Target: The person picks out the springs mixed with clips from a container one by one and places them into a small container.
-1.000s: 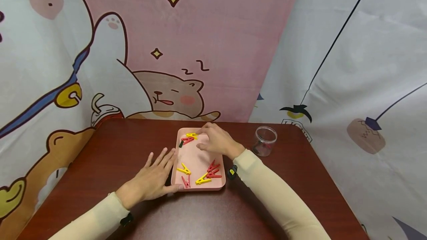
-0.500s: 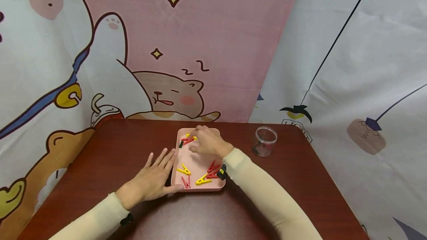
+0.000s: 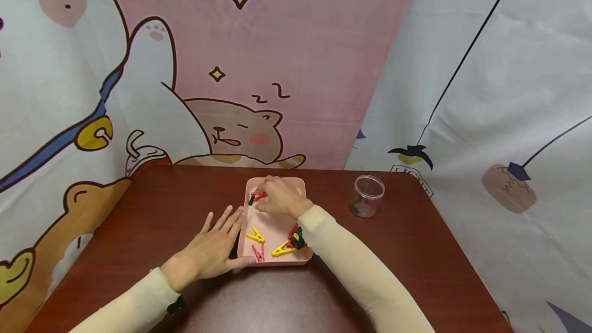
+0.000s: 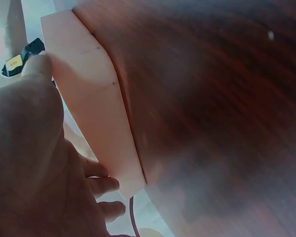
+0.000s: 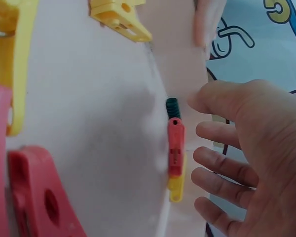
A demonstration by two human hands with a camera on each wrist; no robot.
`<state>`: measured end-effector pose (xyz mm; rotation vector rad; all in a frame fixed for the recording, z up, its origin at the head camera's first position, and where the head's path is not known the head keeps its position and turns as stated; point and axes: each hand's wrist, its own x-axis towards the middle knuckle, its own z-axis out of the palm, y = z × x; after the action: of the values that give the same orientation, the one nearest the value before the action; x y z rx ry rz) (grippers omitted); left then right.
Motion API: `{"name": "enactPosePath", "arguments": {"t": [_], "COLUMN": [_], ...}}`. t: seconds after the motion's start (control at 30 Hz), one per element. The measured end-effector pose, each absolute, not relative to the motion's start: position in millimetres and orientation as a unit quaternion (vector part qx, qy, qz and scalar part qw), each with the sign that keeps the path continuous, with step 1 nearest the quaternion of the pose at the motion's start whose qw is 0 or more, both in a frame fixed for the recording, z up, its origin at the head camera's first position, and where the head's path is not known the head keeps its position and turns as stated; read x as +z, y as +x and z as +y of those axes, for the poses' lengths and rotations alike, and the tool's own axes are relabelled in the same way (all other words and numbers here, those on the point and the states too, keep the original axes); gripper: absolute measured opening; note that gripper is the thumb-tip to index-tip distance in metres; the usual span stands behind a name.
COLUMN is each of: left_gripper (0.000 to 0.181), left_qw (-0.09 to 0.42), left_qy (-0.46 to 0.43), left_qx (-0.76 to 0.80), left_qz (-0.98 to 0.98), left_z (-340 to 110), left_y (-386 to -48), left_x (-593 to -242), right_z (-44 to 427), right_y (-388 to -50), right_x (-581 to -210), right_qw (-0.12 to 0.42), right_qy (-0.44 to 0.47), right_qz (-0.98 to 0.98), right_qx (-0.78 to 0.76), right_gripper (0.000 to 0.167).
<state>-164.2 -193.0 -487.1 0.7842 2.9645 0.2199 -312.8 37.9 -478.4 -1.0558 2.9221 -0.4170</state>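
A shallow pink tray lies on the table with several plastic clothespins in it. My left hand rests along its left side, fingers straight, thumb at the front rim. Over the tray's far left part hovers my right hand, fingers loosely bent and apart. Close to those fingertips, in the right wrist view, are a red clothespin, a yellow clothespin partly behind it, and a dark green coiled piece. Nothing shows between the right fingers. In the head view, this hand hides the far yellow clothespin.
Toward the tray's front lie a yellow clothespin, a pink clothespin, another yellow clothespin and red ones partly hidden by the right wrist. A clear jar stands right of the tray. A printed cloth hangs behind the table.
My right hand has moved left and slightly down over the tray, toward the far left clothespins, covering the yellow one there. The left hand stays at the tray's side.
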Motion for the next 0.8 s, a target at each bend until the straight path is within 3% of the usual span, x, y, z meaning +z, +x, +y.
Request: {"name": "enactPosePath", "arguments": {"t": [0.23,0.6,0.8], "left_gripper": [0.116,0.116,0.117], "left_qw": [0.029,0.037,0.048], "left_qy": [0.255,0.251,0.249], "left_qx": [0.077,0.075,0.087], "left_qz": [0.963,0.964,0.963], "left_z": [-193.2,-193.6,-193.3], "left_y": [-164.1,-165.6,-164.1], "left_x": [-488.0,-488.4,-486.1], "right_z": [32.6,23.8,17.0], "right_y": [-314.8,-319.4,-319.4], "right_x": [-489.5,-496.6,-499.2], "right_qw": [-0.019,-0.03,-0.03], "right_qy": [-0.341,-0.327,-0.329], "right_qz": [0.934,0.938,0.939], "right_qx": [-0.109,-0.107,-0.1], "right_gripper": [0.033,0.035,0.023]}}
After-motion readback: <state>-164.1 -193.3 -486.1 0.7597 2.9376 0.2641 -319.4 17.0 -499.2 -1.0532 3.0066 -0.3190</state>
